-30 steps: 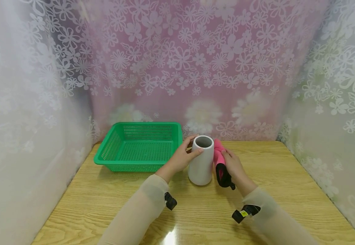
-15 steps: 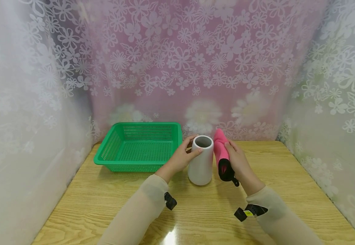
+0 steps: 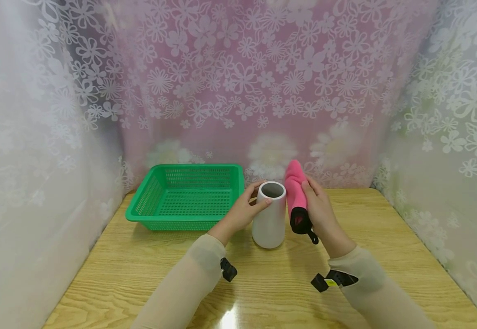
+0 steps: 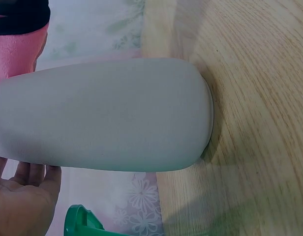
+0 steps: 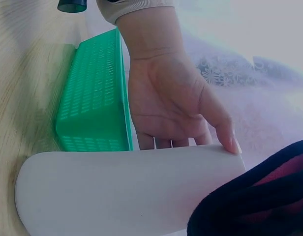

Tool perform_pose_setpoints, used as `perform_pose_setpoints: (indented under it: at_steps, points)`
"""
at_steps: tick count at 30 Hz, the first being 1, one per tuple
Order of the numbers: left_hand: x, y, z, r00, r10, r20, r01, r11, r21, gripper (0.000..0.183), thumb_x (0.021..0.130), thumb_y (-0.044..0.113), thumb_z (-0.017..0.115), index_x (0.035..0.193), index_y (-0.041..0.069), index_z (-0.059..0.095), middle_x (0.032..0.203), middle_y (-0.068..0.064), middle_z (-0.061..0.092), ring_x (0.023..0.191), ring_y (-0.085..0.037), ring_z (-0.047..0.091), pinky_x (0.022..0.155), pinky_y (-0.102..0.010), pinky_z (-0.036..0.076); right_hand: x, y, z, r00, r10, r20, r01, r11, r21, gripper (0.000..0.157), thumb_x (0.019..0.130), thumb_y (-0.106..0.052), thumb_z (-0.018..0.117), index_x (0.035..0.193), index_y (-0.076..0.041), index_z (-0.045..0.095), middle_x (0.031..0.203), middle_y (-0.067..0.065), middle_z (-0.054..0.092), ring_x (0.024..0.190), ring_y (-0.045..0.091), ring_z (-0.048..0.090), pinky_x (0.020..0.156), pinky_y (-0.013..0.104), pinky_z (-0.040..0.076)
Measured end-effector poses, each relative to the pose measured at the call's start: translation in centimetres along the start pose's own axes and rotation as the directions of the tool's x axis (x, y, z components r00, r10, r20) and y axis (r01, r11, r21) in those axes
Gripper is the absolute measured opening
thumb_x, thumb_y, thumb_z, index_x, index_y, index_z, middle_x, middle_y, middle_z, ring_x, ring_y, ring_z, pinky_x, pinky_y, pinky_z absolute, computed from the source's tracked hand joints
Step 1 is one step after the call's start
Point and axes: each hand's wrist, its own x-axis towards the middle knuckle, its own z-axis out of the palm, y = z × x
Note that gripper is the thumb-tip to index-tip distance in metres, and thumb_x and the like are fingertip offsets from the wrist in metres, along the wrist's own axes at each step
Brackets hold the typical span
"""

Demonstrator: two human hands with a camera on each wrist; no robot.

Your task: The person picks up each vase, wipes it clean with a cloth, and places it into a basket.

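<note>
Flowered curtains [image 3: 263, 91] close off the back and sides of the table [image 3: 119, 274]; the white vase [image 3: 268, 224] stands upright on it, to the right of the basket [image 3: 185, 218]; my left hand [image 3: 242, 212] grips the vase near its top, thumb just below the rim in front, fingers round behind; my right hand [image 3: 320, 210] holds the pink cloth [image 3: 297, 192] bunched at the vase's right side, its black hem [image 3: 297, 213] lowest; whether cloth and vase touch, I cannot tell. I judge the step in hand to be working the cloth along the vase's side; done well, it wants the left grip firm, since so tall a shape could tip under a sideways push; the cloth should lie flat rather than bunched; light, even strokes from rim to foot seem best, with the hem held clear of the wall.
</note>
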Motion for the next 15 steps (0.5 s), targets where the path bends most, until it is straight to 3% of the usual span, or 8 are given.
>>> perform_pose_setpoints:
  at_steps: [5, 9, 11, 15]
  points:
    - [-0.1, 0.1, 0.0, 1.0, -0.002, 0.002, 0.002, 1.0, 0.012, 0.061, 0.097, 0.037, 0.067, 0.152, 0.029, 0.04, 0.144, -0.003, 0.05, 0.138, -0.027, 0.045, 0.108, -0.047, 0.043, 0.2, 0.1, 0.5, 0.994, -0.107, -0.029, 0.106, 0.993, -0.046, 0.053, 0.109, -0.036, 0.04, 0.156, -0.012, 0.036, 0.156, 0.014, 0.037, 0.136, 0.029, 0.042, 0.115, 0.043, 0.033]
    - [-0.1, 0.0, 0.0, 1.0, -0.007, 0.0, 0.007, 1.0, 0.017, 0.061, 0.098, 0.037, 0.067, 0.152, 0.029, 0.039, 0.144, -0.003, 0.049, 0.138, -0.027, 0.045, 0.108, -0.047, 0.043, 0.6, 0.9, 0.5, 0.972, -0.23, -0.045, 0.223, 0.967, -0.124, 0.051, 0.11, -0.031, 0.039, 0.156, -0.011, 0.036, 0.156, 0.016, 0.036, 0.137, 0.033, 0.04, 0.115, 0.049, 0.031]
    - [-0.1, 0.0, 0.0, 1.0, -0.008, -0.003, 0.008, 1.0, 0.018, 0.061, 0.098, 0.038, 0.066, 0.152, 0.029, 0.039, 0.144, -0.002, 0.049, 0.138, -0.026, 0.045, 0.108, -0.047, 0.043, 0.8, 1.3, 0.6, 0.944, -0.325, -0.064, 0.311, 0.936, -0.162, 0.048, 0.11, -0.025, 0.04, 0.154, -0.009, 0.039, 0.154, 0.017, 0.039, 0.136, 0.033, 0.04, 0.115, 0.05, 0.03]
    - [-0.1, 0.0, 0.1, 1.0, -0.012, -0.005, 0.012, 1.0, 0.024, 0.062, 0.097, 0.04, 0.067, 0.152, 0.03, 0.039, 0.144, 0.0, 0.049, 0.138, -0.025, 0.045, 0.107, -0.046, 0.044, 1.3, 2.2, 1.0, 0.848, -0.521, -0.095, 0.495, 0.843, -0.21, 0.043, 0.107, -0.009, 0.044, 0.15, -0.002, 0.045, 0.153, 0.018, 0.041, 0.137, 0.034, 0.039, 0.112, 0.055, 0.03]
